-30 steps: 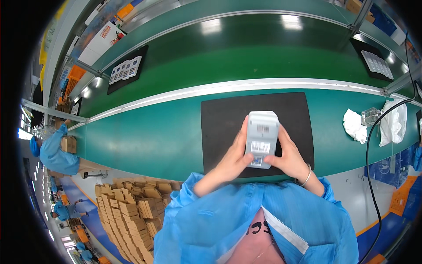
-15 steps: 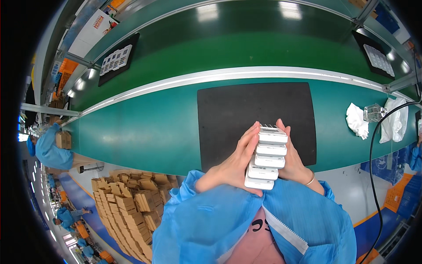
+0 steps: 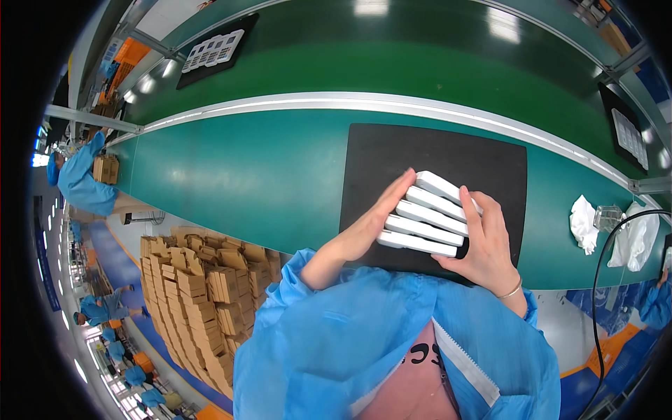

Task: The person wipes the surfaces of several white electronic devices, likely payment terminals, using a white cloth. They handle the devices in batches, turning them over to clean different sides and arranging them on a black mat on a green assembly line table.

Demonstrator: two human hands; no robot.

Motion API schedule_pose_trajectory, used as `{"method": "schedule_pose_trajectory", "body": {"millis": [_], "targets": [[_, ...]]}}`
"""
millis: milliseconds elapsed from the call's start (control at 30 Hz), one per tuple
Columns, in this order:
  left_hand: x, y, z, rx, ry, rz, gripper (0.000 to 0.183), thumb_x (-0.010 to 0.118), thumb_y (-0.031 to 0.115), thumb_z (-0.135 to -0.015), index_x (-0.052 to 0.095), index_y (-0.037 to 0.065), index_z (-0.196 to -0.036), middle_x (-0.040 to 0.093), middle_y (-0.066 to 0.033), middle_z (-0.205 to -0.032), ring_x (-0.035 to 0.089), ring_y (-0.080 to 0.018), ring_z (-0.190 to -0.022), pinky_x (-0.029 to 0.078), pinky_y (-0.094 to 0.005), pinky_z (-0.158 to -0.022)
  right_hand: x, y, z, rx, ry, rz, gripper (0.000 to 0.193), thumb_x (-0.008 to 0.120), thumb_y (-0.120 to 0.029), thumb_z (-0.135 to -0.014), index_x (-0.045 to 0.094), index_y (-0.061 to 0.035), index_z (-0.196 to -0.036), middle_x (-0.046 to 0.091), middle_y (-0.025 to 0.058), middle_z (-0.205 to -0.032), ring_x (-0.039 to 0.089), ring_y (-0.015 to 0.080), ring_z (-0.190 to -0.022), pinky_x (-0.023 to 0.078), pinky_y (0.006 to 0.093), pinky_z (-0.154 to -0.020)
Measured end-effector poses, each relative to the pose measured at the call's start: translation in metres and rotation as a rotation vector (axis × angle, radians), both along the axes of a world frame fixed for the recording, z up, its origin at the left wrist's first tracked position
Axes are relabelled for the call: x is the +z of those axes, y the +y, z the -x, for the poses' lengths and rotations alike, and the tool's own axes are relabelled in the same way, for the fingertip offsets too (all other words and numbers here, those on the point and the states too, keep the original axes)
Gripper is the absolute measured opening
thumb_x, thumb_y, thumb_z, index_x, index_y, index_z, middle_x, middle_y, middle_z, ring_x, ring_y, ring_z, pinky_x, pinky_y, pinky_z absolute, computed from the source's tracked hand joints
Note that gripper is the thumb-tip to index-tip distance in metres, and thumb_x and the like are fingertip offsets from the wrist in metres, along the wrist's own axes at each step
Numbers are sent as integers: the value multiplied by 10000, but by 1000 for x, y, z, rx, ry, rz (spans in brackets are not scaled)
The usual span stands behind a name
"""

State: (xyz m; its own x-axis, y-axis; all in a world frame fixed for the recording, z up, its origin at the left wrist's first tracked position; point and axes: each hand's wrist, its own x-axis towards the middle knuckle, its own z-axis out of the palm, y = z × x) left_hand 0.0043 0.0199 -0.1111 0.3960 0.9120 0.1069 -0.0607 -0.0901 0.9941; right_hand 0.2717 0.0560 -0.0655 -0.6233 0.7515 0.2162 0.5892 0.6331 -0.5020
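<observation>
Several slim white plastic devices [image 3: 427,218] are held in a row, one behind another, with their long edges facing me. They are above the near part of a black mat [image 3: 420,147]. My left hand [image 3: 369,227] presses its fairly straight fingers along the left ends of the row. At the right ends, my right hand [image 3: 491,245] grips with its fingers on the far side and its thumb by the nearest device. The row is squeezed between both hands. Whether its underside touches the mat cannot be told.
The mat lies on a green workbench [image 3: 245,182]. At right are white cloths or bags [image 3: 582,224], a clear glass jar [image 3: 607,218] and a black cable [image 3: 596,308]. Cardboard boxes [image 3: 203,287] are piled at lower left. A person in blue [image 3: 84,178] is at far left.
The stack has moved forward over the mat and turned, so its long edges now face me. My right hand has shifted its grip to the right ends. The view has turned slightly.
</observation>
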Motion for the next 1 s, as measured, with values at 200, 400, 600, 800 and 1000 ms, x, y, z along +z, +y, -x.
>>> {"method": "schedule_pose_trajectory", "body": {"millis": [200, 400, 600, 800, 1000], "targets": [[-1, 11, -35, 248, -163, 223, 1018, 140, 781, -1005, 90, -3, -1652, 88, -153, -1739, 215, -284, -1570, 190, -410, -1260, -29, -3, -16, -1, 236, 205, 1358, 991, -240, -595, 148, -41, -1640, 372, 289, -1546, 425, 456, -1419, 431, 493, -1136], [10, 20, -36, 190, -134, 119, 963, 239, 743, -1026, 200, -2, -1636, 160, -149, -1722, 258, -293, -1553, 209, -428, -1255, -38, -11, -33, -27, 247, 215, 1273, 952, -260, -646, 171, -40, -1627, 381, 296, -1523, 418, 484, -1401, 446, 538, -1106], [49, 22, -2, 6, 266, -524, 1275, 968, 420, -632, 254, 86, -1634, 99, -293, -1693, 175, -478, -1559, 275, -562, -1214, 6, 9, 10, 134, 449, 95, 1202, 920, -246, -603, 273, -37, -1594, 438, 232, -1439, 467, 433, -1294, 420, 514, -1091], [53, -10, 38, 127, 706, -480, 1178, 915, 233, -643, 285, 99, -1629, 316, -258, -1563, 421, -467, -1344, 383, -538, -1119, 19, 29, 18, 279, 332, 201, 1174, 900, -426, -740, 248, -50, -1641, 189, 256, -1693, 216, 420, -1568, 207, 509, -1256], [23, -45, 48, 292, 765, -217, 1156, 899, 245, -656, 290, 111, -1630, 377, -246, -1452, 470, -458, -1254, 444, -509, -1062, -25, 38, -50, -200, -444, -152, 623, 635, -263, -982, 451, -120, -1559, 340, 140, -1659, 262, 410, -1539, 194, 573, -1248]]}}
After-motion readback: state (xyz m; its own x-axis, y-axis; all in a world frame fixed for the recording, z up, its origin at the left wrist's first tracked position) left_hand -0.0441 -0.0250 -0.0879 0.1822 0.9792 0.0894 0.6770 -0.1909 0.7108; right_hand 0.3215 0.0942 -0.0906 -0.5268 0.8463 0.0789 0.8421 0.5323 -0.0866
